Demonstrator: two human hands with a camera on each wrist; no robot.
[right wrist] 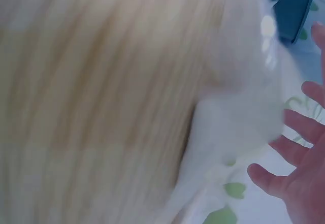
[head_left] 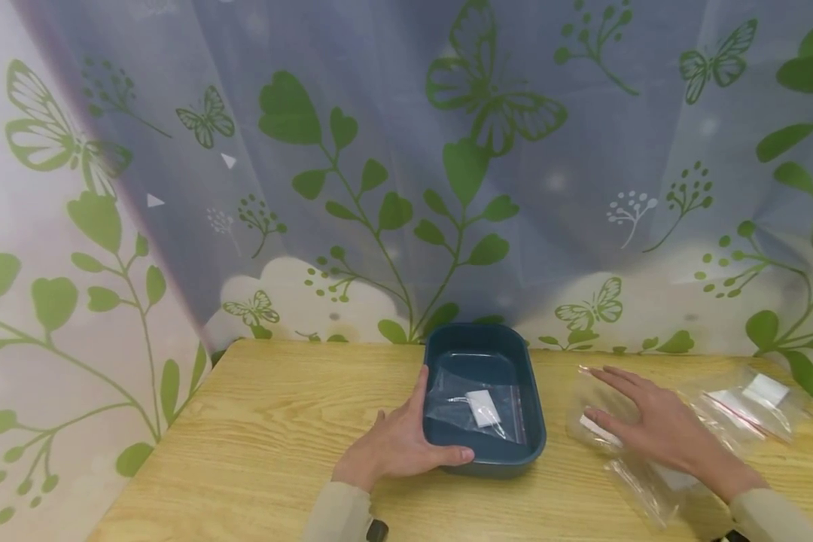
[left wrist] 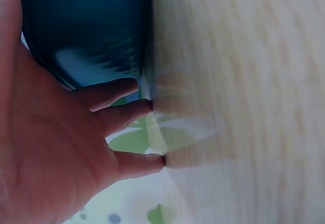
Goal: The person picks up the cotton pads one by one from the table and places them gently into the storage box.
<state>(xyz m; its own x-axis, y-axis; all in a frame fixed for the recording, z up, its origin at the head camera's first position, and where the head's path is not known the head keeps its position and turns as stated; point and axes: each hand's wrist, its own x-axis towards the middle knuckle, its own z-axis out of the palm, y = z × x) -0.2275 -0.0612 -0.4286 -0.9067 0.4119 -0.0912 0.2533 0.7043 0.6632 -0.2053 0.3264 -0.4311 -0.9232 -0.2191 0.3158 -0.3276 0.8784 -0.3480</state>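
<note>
A dark blue plastic bin [head_left: 537,410] stands on the table. Inside it lies a clear zip bag [head_left: 443,410] holding a white rectangular piece [head_left: 483,408]. My left hand [head_left: 401,446] rests against the bin's near left corner, thumb on the near rim. In the left wrist view its other fingers [left wrist: 139,164] are straight and spread beside the bin wall, some tips at the table. To the bin's right, my right hand [head_left: 657,421] is over a clear plastic bag [head_left: 577,403] with a white piece showing under the thumb. Its fingers are extended and spread; contact with the bag is unclear.
More clear bags [head_left: 735,414] with white pieces lie on the right side of the table. Another clear bag [head_left: 640,493] lies nearer, below the right hand. A curtain [head_left: 379,188] with leaves and butterflies hangs behind the wooden table [head_left: 264,421].
</note>
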